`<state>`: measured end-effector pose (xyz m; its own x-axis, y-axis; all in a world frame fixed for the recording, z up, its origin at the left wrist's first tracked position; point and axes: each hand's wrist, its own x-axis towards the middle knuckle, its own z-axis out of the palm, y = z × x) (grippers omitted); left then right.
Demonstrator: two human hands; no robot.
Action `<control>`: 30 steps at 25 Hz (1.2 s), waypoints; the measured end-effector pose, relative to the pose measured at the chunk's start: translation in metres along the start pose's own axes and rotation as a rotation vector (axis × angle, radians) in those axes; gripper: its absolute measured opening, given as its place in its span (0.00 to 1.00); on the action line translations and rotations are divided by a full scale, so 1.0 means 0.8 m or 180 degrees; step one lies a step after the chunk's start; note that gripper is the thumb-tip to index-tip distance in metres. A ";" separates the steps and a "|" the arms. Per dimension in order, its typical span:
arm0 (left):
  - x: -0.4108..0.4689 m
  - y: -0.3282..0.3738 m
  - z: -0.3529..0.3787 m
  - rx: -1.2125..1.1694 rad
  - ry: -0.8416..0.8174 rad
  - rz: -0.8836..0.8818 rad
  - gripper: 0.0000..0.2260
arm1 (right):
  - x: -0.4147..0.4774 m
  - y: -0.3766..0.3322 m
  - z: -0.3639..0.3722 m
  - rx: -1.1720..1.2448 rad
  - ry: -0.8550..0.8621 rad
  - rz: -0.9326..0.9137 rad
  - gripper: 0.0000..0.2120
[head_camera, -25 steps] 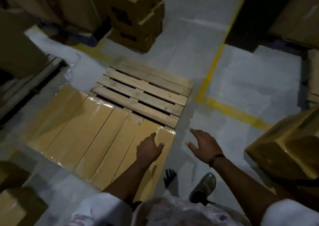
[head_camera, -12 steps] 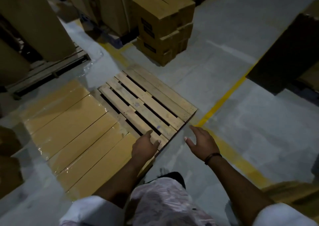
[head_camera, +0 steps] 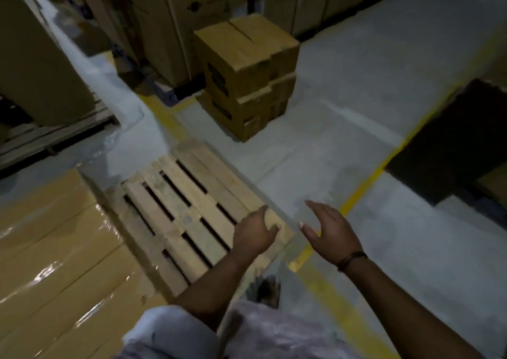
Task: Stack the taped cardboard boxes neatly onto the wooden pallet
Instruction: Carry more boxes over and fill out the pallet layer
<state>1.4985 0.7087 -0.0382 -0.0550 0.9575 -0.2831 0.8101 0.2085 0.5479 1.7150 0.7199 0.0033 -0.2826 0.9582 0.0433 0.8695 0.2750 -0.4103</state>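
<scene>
A wooden pallet (head_camera: 175,210) lies on the grey floor in the middle of the view, its right half bare slats. Several long flat taped cardboard boxes (head_camera: 57,271) with shiny tape cover its left part, side by side. My left hand (head_camera: 253,233) hovers over the pallet's near right corner, fingers loosely bent, holding nothing. To its right, over the floor, my right hand (head_camera: 327,229) is spread open and empty, a dark band on the wrist.
A stack of three brown cartons (head_camera: 247,73) stands on the floor beyond the pallet. Tall cartons (head_camera: 175,23) line the back and left. A yellow floor line (head_camera: 365,185) runs diagonally at right beside a dark block (head_camera: 452,144). A second pallet (head_camera: 52,136) lies at left.
The view has swung up and to the right, from the boxes toward the stacked cartons. Both hands stay raised and empty, now over the pallet's corner instead of over the flat boxes.
</scene>
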 end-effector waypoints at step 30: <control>0.627 0.239 -0.095 -0.0870 0.1078 -0.1829 0.33 | 0.829 0.311 -0.078 0.0515 -0.1165 -0.1271 0.26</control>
<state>1.5816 1.2436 -0.0159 -0.6424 0.6815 -0.3505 0.4262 0.6978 0.5757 1.7692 1.4287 -0.0128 -0.7241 0.6846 -0.0831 0.6011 0.5675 -0.5627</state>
